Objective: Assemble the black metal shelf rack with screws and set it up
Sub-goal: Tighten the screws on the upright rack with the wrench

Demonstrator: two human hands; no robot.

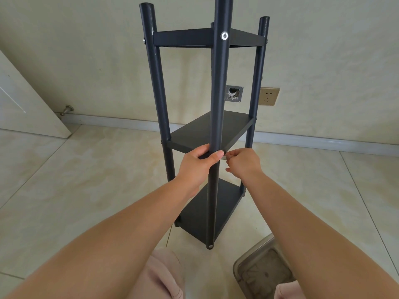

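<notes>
The black metal shelf rack (207, 134) stands upright on the tiled floor with three shelves between round posts. A silver screw (224, 36) shows on the near post at the top shelf. My left hand (199, 164) grips the near post (217, 93) at the height of the middle shelf. My right hand (243, 161) is just right of that post, fingers curled and pinching something small at the shelf's front corner; what it pinches is hidden by the fingers.
A metal tray (262, 275) lies on the floor at the lower right, by my knee. Behind the rack are a wall socket (268, 97), an open wall box (233, 93) and a door (28, 108) with a doorstop at the left.
</notes>
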